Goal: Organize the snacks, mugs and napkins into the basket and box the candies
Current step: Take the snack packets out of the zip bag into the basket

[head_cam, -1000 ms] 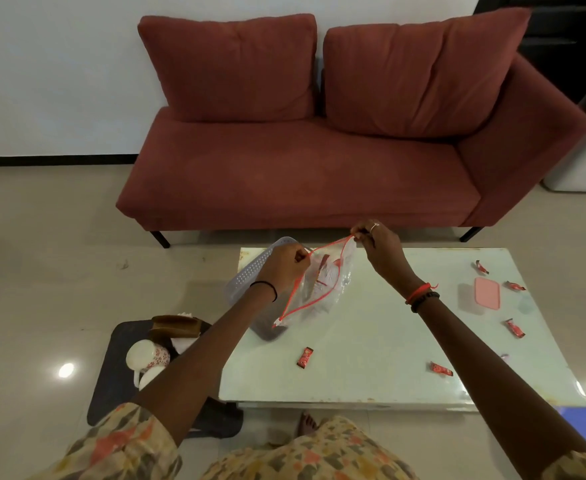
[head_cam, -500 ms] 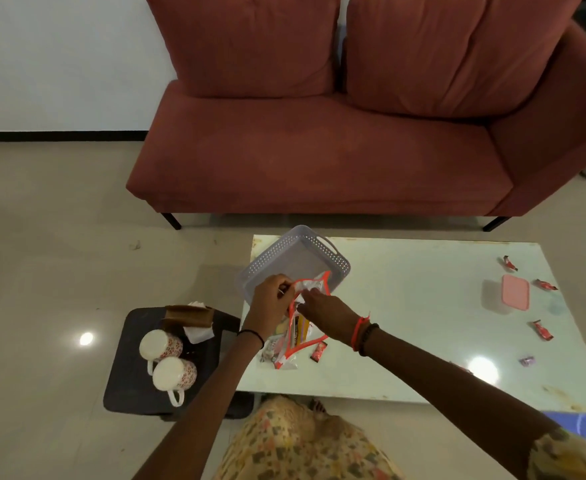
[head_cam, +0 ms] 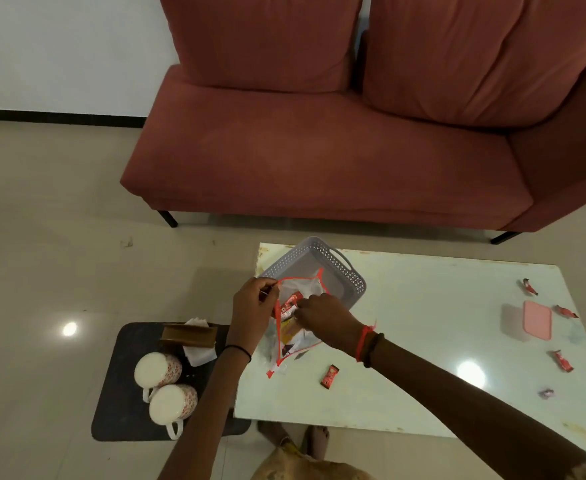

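Observation:
A clear zip bag with a red edge lies on the pale table, its mouth held apart over the grey perforated basket. My left hand pinches the bag's left rim. My right hand reaches into the bag among the snack packets, fingers closed around one of them. Red candies lie scattered on the table. A pink-lidded box sits at the right. Two white patterned mugs and a brown napkin holder stand on a dark low stool.
A red sofa stands behind the table. The dark stool is left of the table on the tiled floor. My feet show below the table's front edge. A small purple candy lies near the right front.
The bag was held up stretched between both hands, then lowered to the table beside the basket. My right hand moved from the bag's rim into its mouth. The view tilted down and left.

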Motion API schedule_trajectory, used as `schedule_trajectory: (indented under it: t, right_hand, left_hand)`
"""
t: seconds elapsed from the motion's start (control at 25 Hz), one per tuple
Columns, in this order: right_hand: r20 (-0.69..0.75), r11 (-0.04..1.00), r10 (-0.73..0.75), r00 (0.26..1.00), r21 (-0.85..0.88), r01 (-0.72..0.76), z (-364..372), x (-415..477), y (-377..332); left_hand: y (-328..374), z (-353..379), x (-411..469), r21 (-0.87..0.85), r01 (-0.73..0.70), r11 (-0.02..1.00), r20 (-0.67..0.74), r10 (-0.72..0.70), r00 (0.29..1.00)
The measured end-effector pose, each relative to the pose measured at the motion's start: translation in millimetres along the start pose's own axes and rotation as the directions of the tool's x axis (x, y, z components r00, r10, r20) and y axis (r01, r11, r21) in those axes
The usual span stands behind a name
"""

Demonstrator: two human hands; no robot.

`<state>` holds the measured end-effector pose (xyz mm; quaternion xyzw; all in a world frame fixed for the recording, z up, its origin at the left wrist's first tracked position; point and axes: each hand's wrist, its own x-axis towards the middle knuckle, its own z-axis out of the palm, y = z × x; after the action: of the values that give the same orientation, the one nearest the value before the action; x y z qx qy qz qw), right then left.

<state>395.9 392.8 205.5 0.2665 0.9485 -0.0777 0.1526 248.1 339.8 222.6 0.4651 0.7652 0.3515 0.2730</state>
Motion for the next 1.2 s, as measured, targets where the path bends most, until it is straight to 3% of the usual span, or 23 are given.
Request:
schedule_trajectory:
  t: [0.12, 0.24, 0.32, 0.4, 0.48, 0.56, 0.68, 0.84, 1.04, 1.12, 1.2]
  right_hand:
    - [-0.147, 0.888, 0.277, 0.949, 0.418, -0.194, -42, -12, 22]
    - [-0.139, 0.515, 0.556, 0.819, 0.831, -0.208, -61, -30, 70]
    - [-0.098, 0.291, 0.697, 0.710, 0.944, -0.156, -40, -28, 110]
    - [0.002, 0.199, 0.804, 0.594, 0.941, -0.272, 6, -6, 144]
    - [0.069, 0.254, 0.852, 0.519, 0.813, -0.524, 67, 25, 168]
    - [0.129, 0.312, 0.838, 0.531, 0.684, -0.659, 120, 55, 175]
    - [0.202, 0.339, 0.798, 0.567, 0.628, -0.701, 175, 88, 183]
    - [0.247, 0.294, 0.818, 0.519, 0.594, -0.748, 206, 106, 191]
    - [0.067, 0.329, 0.882, 0.466, 0.619, -0.713, 185, 99, 191]
    - [-0.062, 0.363, 0.880, 0.471, 0.728, -0.582, 145, 100, 178]
    - [-0.237, 0.464, 0.813, 0.532, 0.816, -0.344, 90, 97, 146]
  left_hand:
    - [-8, -12, 24, -0.019, 0.016, 1.000, -0.022, -0.016, 1.000]
    - [-24, -23, 43, -0.016, 0.028, 0.999, -0.041, -0.028, 0.999]
    - [-34, -27, 51, -0.020, 0.018, 1.000, -0.063, -0.019, 0.998]
    - [-42, -26, 56, -0.043, 0.019, 0.999, -0.079, -0.022, 0.997]
    - [-47, -24, 57, -0.062, 0.016, 0.998, -0.077, -0.021, 0.997]
    - [-52, -22, 57, -0.065, 0.012, 0.998, -0.072, -0.016, 0.997]
    - [-64, -20, 59, -0.049, 0.013, 0.999, -0.084, -0.017, 0.996]
    - [-77, -19, 58, -0.063, 0.058, 0.996, -0.083, -0.063, 0.995]
    - [-76, -19, 59, -0.102, 0.088, 0.991, -0.056, -0.094, 0.994]
    - [-72, -19, 57, -0.097, 0.079, 0.992, -0.055, -0.084, 0.995]
    - [-68, -18, 56, -0.073, 0.058, 0.996, -0.058, -0.062, 0.996]
